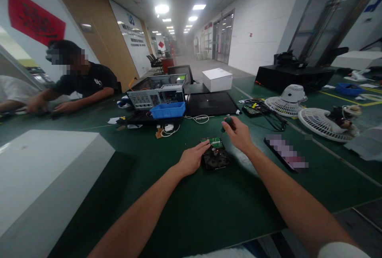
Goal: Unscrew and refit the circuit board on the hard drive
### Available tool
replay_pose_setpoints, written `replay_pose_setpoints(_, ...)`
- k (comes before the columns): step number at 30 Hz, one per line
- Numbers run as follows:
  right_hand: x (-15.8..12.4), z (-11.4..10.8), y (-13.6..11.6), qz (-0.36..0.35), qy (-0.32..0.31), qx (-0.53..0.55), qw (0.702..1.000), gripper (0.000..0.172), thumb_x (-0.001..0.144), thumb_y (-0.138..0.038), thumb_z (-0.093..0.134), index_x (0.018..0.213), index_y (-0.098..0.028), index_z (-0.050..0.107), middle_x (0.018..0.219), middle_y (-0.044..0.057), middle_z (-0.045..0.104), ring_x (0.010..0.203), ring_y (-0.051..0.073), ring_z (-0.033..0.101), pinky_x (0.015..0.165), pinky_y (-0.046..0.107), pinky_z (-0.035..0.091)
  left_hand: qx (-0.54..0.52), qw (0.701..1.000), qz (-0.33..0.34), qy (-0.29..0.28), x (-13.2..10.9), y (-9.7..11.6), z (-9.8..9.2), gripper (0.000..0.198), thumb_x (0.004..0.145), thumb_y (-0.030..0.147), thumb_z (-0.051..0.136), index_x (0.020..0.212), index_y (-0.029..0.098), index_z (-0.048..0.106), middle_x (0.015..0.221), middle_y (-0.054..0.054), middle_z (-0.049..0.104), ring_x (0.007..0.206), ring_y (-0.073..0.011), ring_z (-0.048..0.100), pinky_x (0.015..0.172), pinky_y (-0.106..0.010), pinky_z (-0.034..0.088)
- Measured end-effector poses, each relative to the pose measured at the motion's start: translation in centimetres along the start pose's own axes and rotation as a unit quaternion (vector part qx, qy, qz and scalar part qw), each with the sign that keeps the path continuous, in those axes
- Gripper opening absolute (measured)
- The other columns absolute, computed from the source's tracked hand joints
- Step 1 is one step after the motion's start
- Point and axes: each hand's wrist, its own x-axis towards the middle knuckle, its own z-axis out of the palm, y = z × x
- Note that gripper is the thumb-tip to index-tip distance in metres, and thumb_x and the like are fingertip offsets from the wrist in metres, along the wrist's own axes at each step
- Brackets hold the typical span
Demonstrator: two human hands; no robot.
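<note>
A black hard drive (217, 161) with a green circuit board (216, 142) at its far end lies on the table in front of me. My left hand (192, 158) grips its left side, with the fingertips pressed on the edge of the board. My right hand (238, 134) is closed round the dark green handle of a screwdriver (228, 120). The screwdriver stands nearly upright, and its thin shaft points down at the right end of the board. Whether the tip touches a screw is too small to tell.
Beyond lie a blue bin (168, 110), an open computer case (156, 91), a dark flat panel (212, 103) and a white cable (201, 119). To the right are a phone (285, 152) and fan parts (324, 125). A white box (50, 170) stands left. Another person (86, 79) works far left.
</note>
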Motion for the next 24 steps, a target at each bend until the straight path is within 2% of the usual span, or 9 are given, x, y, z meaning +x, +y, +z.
replay_pose_setpoints(19, 0.21, 0.02, 0.79, -0.015, -0.001, -0.039, 0.999, 0.035, 0.094, -0.053, 0.056, 0.109, -0.022, 0.064, 0.083, 0.005, 0.07, 0.072, 0.021, 0.066, 0.066, 0.032, 0.051, 0.018, 1.0, -0.006, 0.002, -0.13, 0.5, -0.4, 0.069, 0.091, 0.009, 0.043, 0.156, 0.03, 0.035, 0.165, 0.005, 0.029, 0.14, -0.021, 0.047, 0.115, -0.038, 0.043)
replay_pose_setpoints(24, 0.09, 0.29, 0.66, -0.042, 0.025, -0.038, 0.998, 0.045, 0.091, -0.051, 0.062, 0.126, -0.023, 0.056, 0.085, 0.004, 0.07, 0.07, 0.02, 0.065, 0.066, 0.033, 0.052, 0.041, 0.999, -0.029, -0.005, 0.32, 0.78, -0.33, 0.072, 0.092, 0.012, 0.045, 0.158, 0.034, 0.028, 0.166, 0.003, 0.026, 0.137, -0.0242, 0.05, 0.105, -0.038, 0.051)
